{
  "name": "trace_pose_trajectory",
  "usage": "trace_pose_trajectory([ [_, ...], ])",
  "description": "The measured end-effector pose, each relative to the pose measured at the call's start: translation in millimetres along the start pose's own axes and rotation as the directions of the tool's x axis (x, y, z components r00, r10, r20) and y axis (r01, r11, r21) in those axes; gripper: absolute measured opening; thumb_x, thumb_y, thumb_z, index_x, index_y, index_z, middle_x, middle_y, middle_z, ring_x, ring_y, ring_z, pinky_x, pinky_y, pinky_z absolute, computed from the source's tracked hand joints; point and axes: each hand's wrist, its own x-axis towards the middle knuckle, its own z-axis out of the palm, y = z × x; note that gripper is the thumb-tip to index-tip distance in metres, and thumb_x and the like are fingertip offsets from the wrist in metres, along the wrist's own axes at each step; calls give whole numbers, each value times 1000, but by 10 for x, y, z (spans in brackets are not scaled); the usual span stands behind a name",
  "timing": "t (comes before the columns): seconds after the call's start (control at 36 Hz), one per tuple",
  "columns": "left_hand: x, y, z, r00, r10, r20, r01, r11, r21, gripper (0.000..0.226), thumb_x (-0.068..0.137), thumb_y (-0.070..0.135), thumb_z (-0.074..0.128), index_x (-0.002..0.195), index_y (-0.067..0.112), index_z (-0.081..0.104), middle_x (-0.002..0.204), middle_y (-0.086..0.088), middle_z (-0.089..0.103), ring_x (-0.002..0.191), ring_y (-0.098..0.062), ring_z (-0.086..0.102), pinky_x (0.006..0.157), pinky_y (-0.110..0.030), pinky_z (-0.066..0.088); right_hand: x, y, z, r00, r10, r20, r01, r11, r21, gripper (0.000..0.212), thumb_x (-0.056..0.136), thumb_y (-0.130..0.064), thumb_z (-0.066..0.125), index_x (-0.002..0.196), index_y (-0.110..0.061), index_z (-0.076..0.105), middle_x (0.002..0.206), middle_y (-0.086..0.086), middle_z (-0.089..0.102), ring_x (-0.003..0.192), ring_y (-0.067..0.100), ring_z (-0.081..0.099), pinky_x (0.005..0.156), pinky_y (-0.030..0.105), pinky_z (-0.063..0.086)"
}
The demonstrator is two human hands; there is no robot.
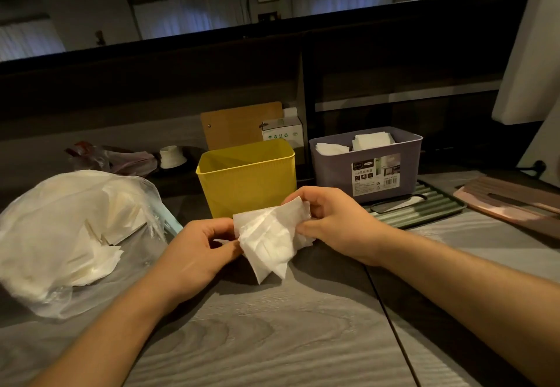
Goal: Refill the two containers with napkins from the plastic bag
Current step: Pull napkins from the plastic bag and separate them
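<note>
A small bunch of white napkins point(269, 238) hangs above the grey table, just in front of the yellow container point(247, 179). My left hand point(197, 250) pinches its left edge, and my right hand point(330, 220) grips its right side with curled fingers. The yellow container shows no napkins from this angle. To its right, the purple container point(366, 165) holds two stacks of white napkins. A clear plastic bag point(69, 235) full of napkins lies at the left of the table.
A green ribbed lid point(421, 207) lies by the purple container, and a pink-brown lid point(509, 201) sits at the far right. Behind the yellow container stand a wooden board point(239, 125) and a small white box point(281, 132). Another bag point(121, 159) and a white cup point(171, 156) lie at the back left.
</note>
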Motion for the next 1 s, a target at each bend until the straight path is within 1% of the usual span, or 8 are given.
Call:
trace_pose_trajectory([
  [0.11,3,9,20,999,-14,-49,12,999,-42,18,97,12,63,100,24,77,97,10,78,92,-9,72,80,-28,60,10,28,37,999,-9,-34,10,1000,24,40,87,9,64,105,-27,68,104,-5,71,100,11,68,89,35,60],
  [0.25,1,39,38,995,-8,-101,-3,994,-109,27,100,9,55,98,25,76,93,7,78,85,-7,72,76,-23,55,17,49,75,997,-63,-53,66,996,64,30,87,10,64,95,-19,67,95,1,72,93,18,69,82,30,59],
  [0.36,-20,51,22,997,12,-81,-24,989,-144,24,98,4,56,98,17,76,92,5,78,81,-6,72,67,-13,54,20,45,65,995,-70,-67,73,996,56,27,88,9,63,91,-17,66,89,2,70,82,15,65,73,25,56],
  [0.47,-17,39,25,1000,20,-19,-23,978,-206,22,90,2,66,107,16,68,100,5,77,93,-10,73,71,-21,58,16,34,49,996,-51,-69,58,993,101,32,86,12,63,95,-19,66,94,1,69,88,14,67,73,22,55],
  [0.58,0,35,51,999,29,28,-26,991,-130,39,76,33,72,114,26,67,109,9,74,106,-11,69,89,-35,57,2,13,65,998,-52,-39,58,986,157,41,86,13,62,107,-22,66,104,0,70,97,15,69,86,32,60],
  [0.67,3,61,57,998,57,8,-56,993,-108,36,77,35,69,112,29,70,110,13,73,105,-8,68,93,-37,56,-7,-9,93,998,-61,4,59,979,194,54,85,17,58,117,-26,64,112,-2,68,104,13,67,90,32,59],
  [0.78,-1,81,72,997,75,27,-72,990,-121,40,74,34,75,113,27,71,118,17,70,108,-8,66,90,-35,56,-15,-33,131,998,-49,42,37,964,262,61,86,19,55,119,-31,65,119,-5,65,109,10,65,87,28,59],
  [1.0,5,50,97,998,61,-14,-62,982,-181,46,74,39,70,119,35,62,108,18,70,106,-5,66,78,-20,58,15,-33,143,999,28,-24,-17,925,380,56,86,21,52,111,-26,69,113,2,68,106,23,67,89,44,60],
])
